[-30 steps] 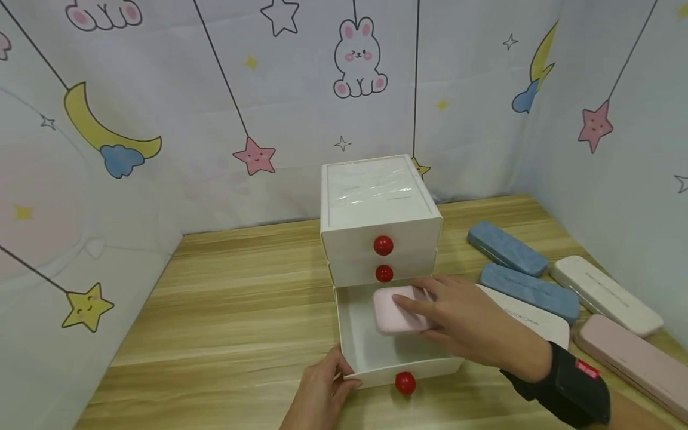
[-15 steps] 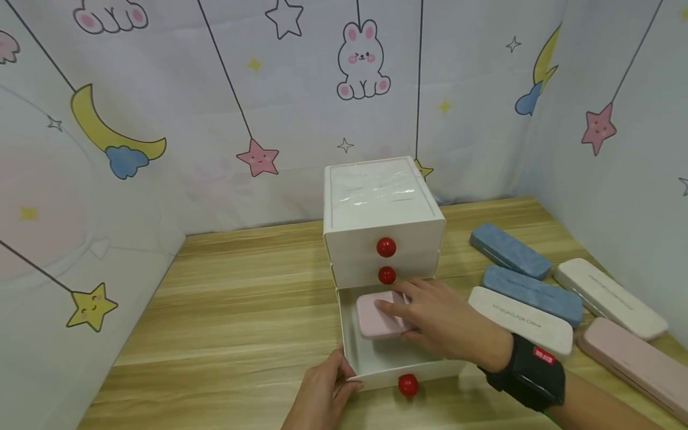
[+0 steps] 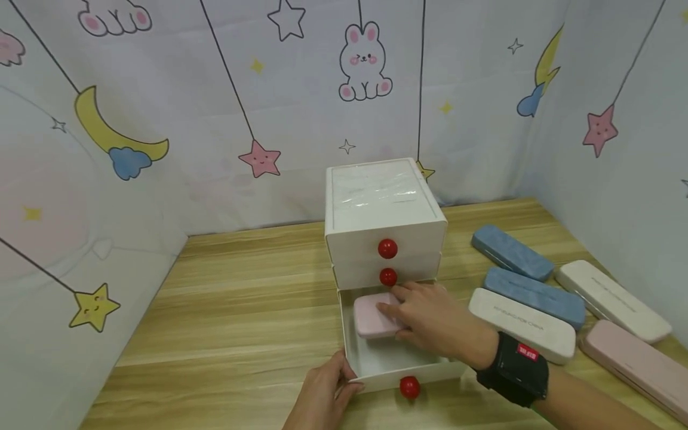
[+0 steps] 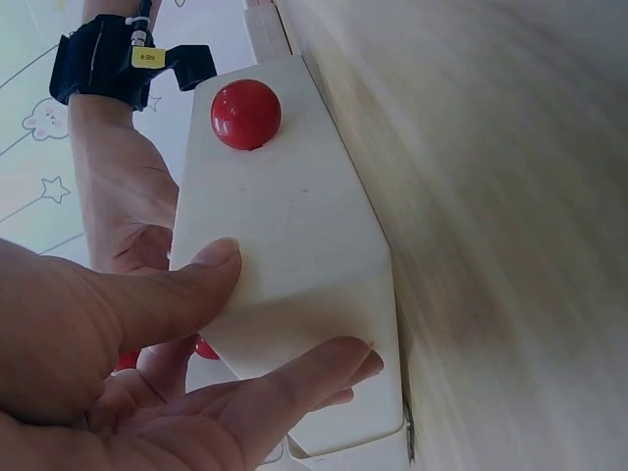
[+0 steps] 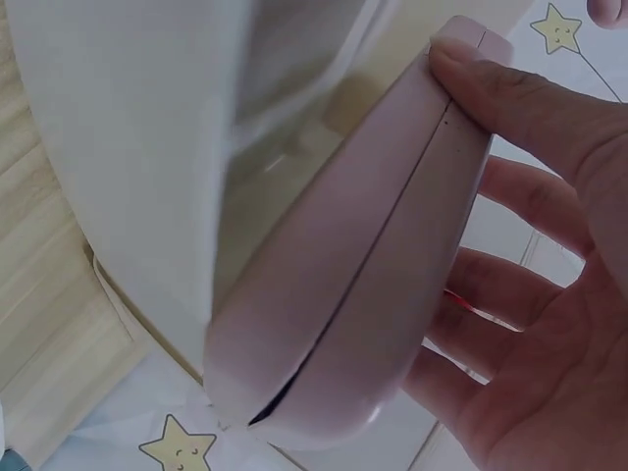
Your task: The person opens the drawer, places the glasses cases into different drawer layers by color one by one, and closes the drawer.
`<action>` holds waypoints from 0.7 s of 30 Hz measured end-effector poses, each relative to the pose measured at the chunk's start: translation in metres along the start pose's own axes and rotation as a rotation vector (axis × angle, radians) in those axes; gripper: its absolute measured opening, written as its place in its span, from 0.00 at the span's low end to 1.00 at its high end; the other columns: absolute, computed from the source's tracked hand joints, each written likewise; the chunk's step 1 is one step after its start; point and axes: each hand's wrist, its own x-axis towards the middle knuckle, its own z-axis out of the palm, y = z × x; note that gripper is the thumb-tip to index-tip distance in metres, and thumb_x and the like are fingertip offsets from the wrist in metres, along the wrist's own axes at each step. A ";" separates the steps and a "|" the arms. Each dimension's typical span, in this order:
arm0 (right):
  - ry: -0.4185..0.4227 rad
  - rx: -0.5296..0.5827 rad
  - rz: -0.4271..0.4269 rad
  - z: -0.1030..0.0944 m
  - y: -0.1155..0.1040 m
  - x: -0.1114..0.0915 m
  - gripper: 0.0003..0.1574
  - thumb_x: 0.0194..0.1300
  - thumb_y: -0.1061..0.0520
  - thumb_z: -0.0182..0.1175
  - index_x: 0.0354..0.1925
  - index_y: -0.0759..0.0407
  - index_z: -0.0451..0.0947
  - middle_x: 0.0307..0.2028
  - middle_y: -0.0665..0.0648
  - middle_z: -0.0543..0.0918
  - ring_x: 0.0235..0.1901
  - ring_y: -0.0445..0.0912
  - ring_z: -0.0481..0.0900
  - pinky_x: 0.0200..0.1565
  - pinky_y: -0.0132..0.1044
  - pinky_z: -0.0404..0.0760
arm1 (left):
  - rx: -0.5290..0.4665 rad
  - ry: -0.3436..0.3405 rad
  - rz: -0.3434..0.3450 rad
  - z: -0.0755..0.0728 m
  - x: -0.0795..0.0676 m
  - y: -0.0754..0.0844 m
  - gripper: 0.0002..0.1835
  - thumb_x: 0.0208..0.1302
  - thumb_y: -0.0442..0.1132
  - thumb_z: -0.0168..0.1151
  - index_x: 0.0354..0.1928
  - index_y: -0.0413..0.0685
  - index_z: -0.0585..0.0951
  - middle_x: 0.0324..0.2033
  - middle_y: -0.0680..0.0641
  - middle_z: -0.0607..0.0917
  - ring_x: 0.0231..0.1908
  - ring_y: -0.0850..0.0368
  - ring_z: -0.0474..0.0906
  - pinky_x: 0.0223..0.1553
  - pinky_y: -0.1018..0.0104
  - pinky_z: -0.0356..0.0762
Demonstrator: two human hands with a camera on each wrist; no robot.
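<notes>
A pink glasses case sits inside the pulled-out bottom drawer of a small white drawer unit with red knobs. My right hand grips this case from its right side. In the right wrist view, the thumb lies along one side of the case and the fingers are behind it; a seam runs along its edge. My left hand holds the drawer's front left corner. In the left wrist view, its thumb presses the front face while the fingers lie along the side wall.
Right of the unit lie two blue cases, two white cases and another pink case on the wooden table. A patterned cloth encloses the back and sides.
My right hand has moved left and slightly down with the pink glasses case, bringing it further into the drawer's left side. The left hand keeps its place on the drawer corner.
</notes>
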 end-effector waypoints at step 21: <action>-0.031 0.073 -0.071 -0.006 0.010 0.002 0.34 0.50 0.44 0.80 0.56 0.44 0.85 0.47 0.53 0.85 0.45 0.47 0.82 0.44 0.44 0.84 | -0.042 -0.043 -0.038 -0.002 0.000 0.000 0.12 0.60 0.34 0.71 0.32 0.48 0.75 0.28 0.55 0.86 0.32 0.75 0.75 0.35 0.73 0.77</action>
